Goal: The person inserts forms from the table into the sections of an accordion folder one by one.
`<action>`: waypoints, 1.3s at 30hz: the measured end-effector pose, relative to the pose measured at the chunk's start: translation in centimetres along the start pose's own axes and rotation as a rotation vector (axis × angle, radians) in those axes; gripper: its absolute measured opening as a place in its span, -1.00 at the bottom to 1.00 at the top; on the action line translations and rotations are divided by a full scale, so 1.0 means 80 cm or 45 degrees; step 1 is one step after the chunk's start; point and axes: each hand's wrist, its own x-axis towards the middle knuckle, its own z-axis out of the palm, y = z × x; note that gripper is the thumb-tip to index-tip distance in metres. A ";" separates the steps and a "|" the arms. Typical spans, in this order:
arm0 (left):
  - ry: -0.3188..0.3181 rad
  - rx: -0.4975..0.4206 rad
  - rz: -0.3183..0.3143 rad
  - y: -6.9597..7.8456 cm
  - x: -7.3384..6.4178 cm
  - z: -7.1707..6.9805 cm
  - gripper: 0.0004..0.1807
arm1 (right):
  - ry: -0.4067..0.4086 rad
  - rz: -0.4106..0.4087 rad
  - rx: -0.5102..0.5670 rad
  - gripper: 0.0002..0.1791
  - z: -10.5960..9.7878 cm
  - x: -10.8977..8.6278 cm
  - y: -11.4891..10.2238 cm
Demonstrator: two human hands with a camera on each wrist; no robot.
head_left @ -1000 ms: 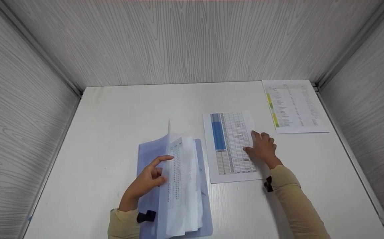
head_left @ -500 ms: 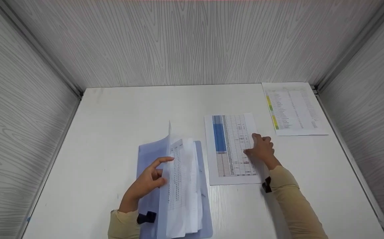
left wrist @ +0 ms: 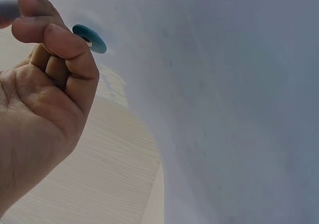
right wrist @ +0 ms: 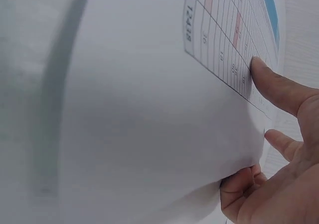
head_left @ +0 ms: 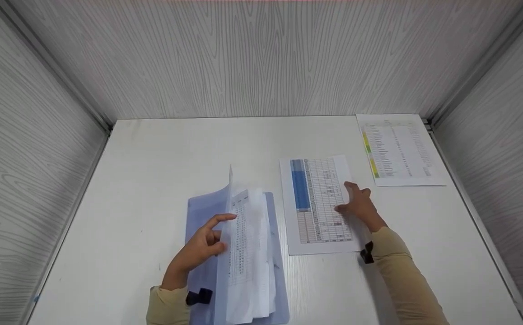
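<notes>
A translucent blue plastic folder (head_left: 205, 203) lies on the table with its cover raised, standing almost upright. White printed sheets (head_left: 261, 253) fan out inside it. My left hand (head_left: 198, 246) holds the raised cover, index finger along it and thumb lower down. A teal snap button (left wrist: 90, 39) shows beside its curled fingers in the left wrist view. To the folder's right lies a sheet with a blue-headed table (head_left: 320, 198). My right hand (head_left: 358, 205) grips its right edge, thumb on top and some fingers tucked under the lifted edge.
Another printed sheet (head_left: 403, 151), with yellow and green marks down its left side, lies at the table's back right corner. Wood-grain panels (head_left: 261, 58) enclose the white table (head_left: 153, 158) at the back and both sides.
The blue-headed sheet has shifted slightly to the right, and the right hand's fingers have drawn closer together at its edge. My left hand stays on the folder's cover. The head view has tilted slightly.
</notes>
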 end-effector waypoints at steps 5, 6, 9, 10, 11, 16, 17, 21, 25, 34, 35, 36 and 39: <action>-0.007 -0.006 0.014 0.000 -0.001 0.000 -0.33 | -0.023 -0.039 0.048 -0.01 -0.004 0.003 0.007; -0.009 -0.011 0.018 0.000 -0.001 0.000 -0.33 | -0.034 -0.041 0.065 -0.03 -0.005 0.003 0.009; -0.019 -0.025 0.027 -0.001 0.000 0.000 -0.34 | -0.063 -0.037 0.113 -0.10 -0.008 0.003 0.015; -0.024 -0.030 0.030 -0.001 0.001 -0.001 -0.34 | -0.069 -0.033 0.130 -0.13 -0.010 0.003 0.018; -0.028 -0.032 0.034 -0.001 0.001 -0.001 -0.34 | -0.072 -0.032 0.147 -0.17 -0.011 0.002 0.020; -0.034 -0.011 0.039 -0.001 0.000 -0.002 -0.36 | -0.091 -0.042 0.225 -0.31 -0.016 -0.003 0.031; -0.030 -0.003 0.038 0.000 0.001 -0.002 -0.36 | -0.098 -0.049 0.243 -0.32 -0.017 -0.004 0.032; -0.019 0.018 0.031 0.002 0.002 -0.001 -0.36 | -0.112 -0.093 0.321 -0.31 -0.021 -0.012 0.036; -0.017 0.015 0.010 0.003 0.002 -0.001 -0.34 | -0.130 -0.134 0.389 -0.27 -0.026 -0.022 0.035; -0.024 -0.015 -0.007 0.003 0.003 -0.001 -0.34 | -0.158 -0.140 0.475 -0.23 -0.030 -0.034 0.045; -0.026 -0.015 -0.005 0.003 0.002 -0.002 -0.34 | -0.151 -0.141 0.486 -0.22 -0.030 -0.036 0.046; -0.027 -0.015 -0.004 0.003 0.002 -0.002 -0.34 | -0.147 -0.145 0.492 -0.22 -0.031 -0.037 0.046; -0.032 -0.023 0.006 0.002 0.002 -0.002 -0.35 | -0.136 -0.169 0.530 -0.23 -0.033 -0.043 0.046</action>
